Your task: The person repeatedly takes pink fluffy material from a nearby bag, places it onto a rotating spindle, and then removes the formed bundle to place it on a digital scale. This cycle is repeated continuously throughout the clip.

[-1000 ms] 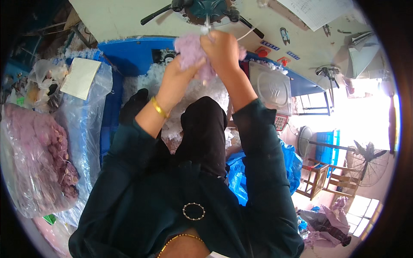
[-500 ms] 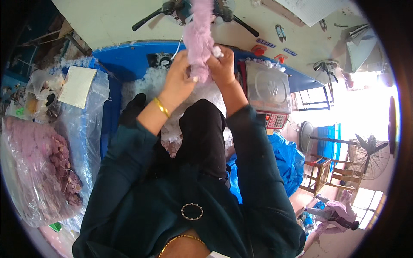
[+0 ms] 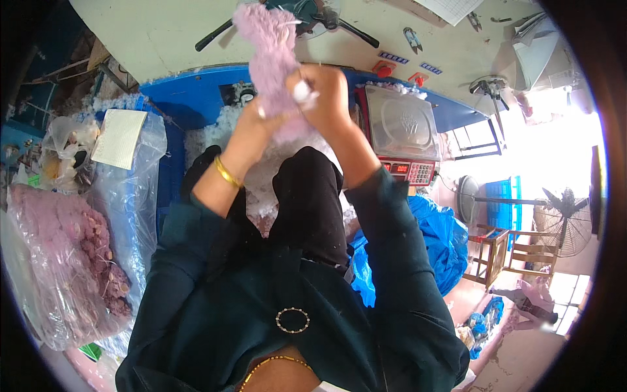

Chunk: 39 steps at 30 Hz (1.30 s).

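Observation:
A long, fuzzy pink plush piece (image 3: 269, 62) is held up over my lap, its upper end leaning left toward the table. My left hand (image 3: 253, 127) is closed on its lower part, the fingers partly hidden behind the fur. On the other side my right hand (image 3: 328, 95) grips the plush at its middle. A small tuft of white stuffing (image 3: 302, 91) shows at the right fingers. Loose white fibre fill (image 3: 264, 186) lies below, around my dark-trousered legs.
A black-handled machine (image 3: 356, 32) stands on the pale table (image 3: 157, 32). Right of my hands is a red-and-silver scale (image 3: 401, 127). Thread snips (image 3: 413, 40) lie on the table. At left, a clear bag (image 3: 59, 261) holds pink plush pieces. Behind are a fan (image 3: 563, 222) and another person (image 3: 532, 304).
The plush has moved left and tilted, with its top end now in view. Both hands shifted left with it, and the right hand turned over it. The view moved slightly.

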Each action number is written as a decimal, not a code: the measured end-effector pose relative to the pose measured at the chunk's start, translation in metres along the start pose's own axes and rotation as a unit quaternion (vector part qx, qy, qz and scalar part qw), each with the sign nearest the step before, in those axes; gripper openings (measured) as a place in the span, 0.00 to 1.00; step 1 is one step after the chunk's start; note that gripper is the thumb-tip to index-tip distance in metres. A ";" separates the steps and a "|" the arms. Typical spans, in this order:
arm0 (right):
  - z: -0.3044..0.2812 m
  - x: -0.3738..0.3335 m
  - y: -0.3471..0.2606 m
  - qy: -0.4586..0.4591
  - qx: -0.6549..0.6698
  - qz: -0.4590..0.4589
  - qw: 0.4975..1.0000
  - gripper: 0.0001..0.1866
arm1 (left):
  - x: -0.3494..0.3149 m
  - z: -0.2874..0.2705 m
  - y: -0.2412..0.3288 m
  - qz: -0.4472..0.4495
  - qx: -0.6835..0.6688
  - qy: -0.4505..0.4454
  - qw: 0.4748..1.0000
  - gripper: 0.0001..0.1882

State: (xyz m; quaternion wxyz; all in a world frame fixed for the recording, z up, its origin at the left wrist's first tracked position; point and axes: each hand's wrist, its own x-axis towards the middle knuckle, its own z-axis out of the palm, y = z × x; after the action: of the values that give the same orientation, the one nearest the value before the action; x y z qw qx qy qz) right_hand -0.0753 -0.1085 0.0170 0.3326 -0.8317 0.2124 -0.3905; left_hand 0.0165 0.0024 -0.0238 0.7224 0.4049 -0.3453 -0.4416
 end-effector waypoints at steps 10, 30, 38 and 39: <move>-0.002 -0.014 -0.004 -0.008 0.078 0.046 0.996 0.05 | -0.021 -0.012 0.000 -0.077 -0.127 -0.048 0.988 0.22; 0.003 -0.006 -0.008 -0.046 -0.005 0.145 0.988 0.22 | 0.005 0.017 -0.011 -0.041 -0.034 0.026 0.998 0.26; 0.008 -0.030 -0.023 -0.016 0.153 0.216 0.964 0.26 | -0.025 0.024 0.015 -0.063 0.082 0.038 0.994 0.28; 0.015 -0.029 -0.036 -0.010 0.105 0.241 0.965 0.27 | -0.027 0.016 0.019 -0.087 0.083 0.055 0.991 0.28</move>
State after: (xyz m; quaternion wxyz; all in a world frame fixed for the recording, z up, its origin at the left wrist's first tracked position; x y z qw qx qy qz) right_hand -0.0778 -0.0600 0.0210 0.5045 -0.7204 0.3606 -0.3105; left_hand -0.0005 0.0276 -0.0040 0.6632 0.5154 -0.3039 -0.4498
